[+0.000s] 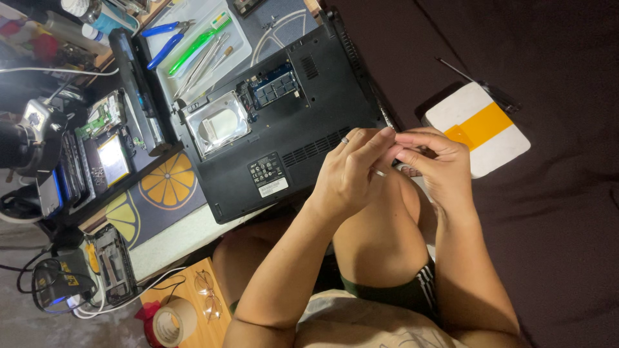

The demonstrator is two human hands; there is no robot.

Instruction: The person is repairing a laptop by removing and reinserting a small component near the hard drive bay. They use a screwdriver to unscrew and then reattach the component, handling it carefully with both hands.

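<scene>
My left hand [348, 177], a ring on one finger, and my right hand [435, 167] meet above my bare knee [380, 232], fingertips touching. Both pinch a small thin metal part [382, 173]; it is too small to tell what it is. Just left of the hands a black laptop [284, 122] lies upside down on the desk edge. Its bottom hatch is off, showing a silver hard drive [219, 124] and a blue memory board [276, 85]. Neither hand touches the laptop.
A white tray [242, 48] behind the laptop holds blue pliers [161, 40], a green tool [196, 44] and tweezers. A white box with an orange stripe [480, 125] lies on the dark surface at right. A tape roll [171, 322] and glasses [206, 293] rest on a wooden stool.
</scene>
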